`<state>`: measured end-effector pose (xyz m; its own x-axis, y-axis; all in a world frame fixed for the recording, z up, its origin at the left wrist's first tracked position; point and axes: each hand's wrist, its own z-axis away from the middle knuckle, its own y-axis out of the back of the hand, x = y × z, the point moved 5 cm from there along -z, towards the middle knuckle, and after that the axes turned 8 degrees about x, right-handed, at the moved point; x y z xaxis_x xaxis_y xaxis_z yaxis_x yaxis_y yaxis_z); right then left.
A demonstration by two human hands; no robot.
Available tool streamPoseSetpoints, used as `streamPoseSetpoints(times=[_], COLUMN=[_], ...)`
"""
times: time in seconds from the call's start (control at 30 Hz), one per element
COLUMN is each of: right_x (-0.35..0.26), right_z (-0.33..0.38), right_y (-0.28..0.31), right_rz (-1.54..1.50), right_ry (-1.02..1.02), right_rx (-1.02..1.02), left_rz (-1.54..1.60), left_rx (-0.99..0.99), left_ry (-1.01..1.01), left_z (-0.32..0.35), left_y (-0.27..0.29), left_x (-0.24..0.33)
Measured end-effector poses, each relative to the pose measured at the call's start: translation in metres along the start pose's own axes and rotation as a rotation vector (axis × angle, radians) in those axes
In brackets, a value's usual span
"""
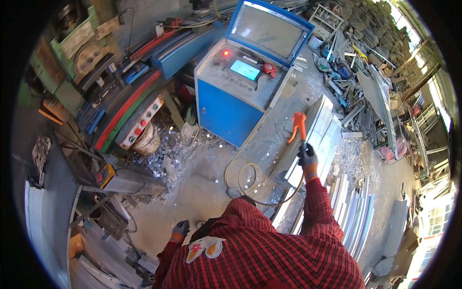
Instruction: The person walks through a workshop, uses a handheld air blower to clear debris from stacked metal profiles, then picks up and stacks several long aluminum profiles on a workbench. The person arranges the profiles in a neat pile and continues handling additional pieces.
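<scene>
My right hand (307, 157), in a dark glove with an orange cuff, is stretched out ahead and closed around the handle of an orange air blow gun (299, 126). A thin yellowish hose (240, 166) loops over the floor and curves up toward that hand. Long silvery metal profiles (308, 139) lie stacked beneath and beyond the gun. My left hand (180, 229), gloved the same way, hangs low at my left side, touching nothing visible. Its fingers are too small and dark to make out.
A blue control cabinet (226, 113) with a lit screen (244, 70) stands ahead. To its left is a machine with a button panel (142, 123). Metal offcuts (163, 154) litter the floor. Scrap (341, 72) is heaped at the right, and more profiles (353, 216) lie nearer.
</scene>
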<state>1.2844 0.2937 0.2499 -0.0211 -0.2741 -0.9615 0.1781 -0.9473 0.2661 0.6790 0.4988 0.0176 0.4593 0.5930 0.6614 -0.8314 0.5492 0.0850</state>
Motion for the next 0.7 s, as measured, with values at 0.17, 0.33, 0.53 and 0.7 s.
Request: streamPoseSetpoints(times=[0.17, 0.33, 0.53, 0.7], right_x=[-0.061, -0.111, -0.128, -0.149], right_z=[-0.123, -0.229, -0.326, -0.361], right_y=[0.026, 0.003, -0.019, -0.071], right_rz=[0.282, 0.656, 1.037, 1.269], right_ry=[0.258, 0.457, 0.495, 0.588], right_rx=[0.14, 0.033, -0.118, -0.226], left_rz=[-0.171, 0.223, 0.167, -0.234], left_rx=[0.169, 0.087, 0.078, 0.076], left_ry=[0.171, 0.249, 0.052, -0.429], left_z=[-0.001, -0.063, -0.058, -0.056], left_y=[-0.003, -0.063, -0.192, -0.203], left_x=[0.019, 0.02, 0.095, 0.089])
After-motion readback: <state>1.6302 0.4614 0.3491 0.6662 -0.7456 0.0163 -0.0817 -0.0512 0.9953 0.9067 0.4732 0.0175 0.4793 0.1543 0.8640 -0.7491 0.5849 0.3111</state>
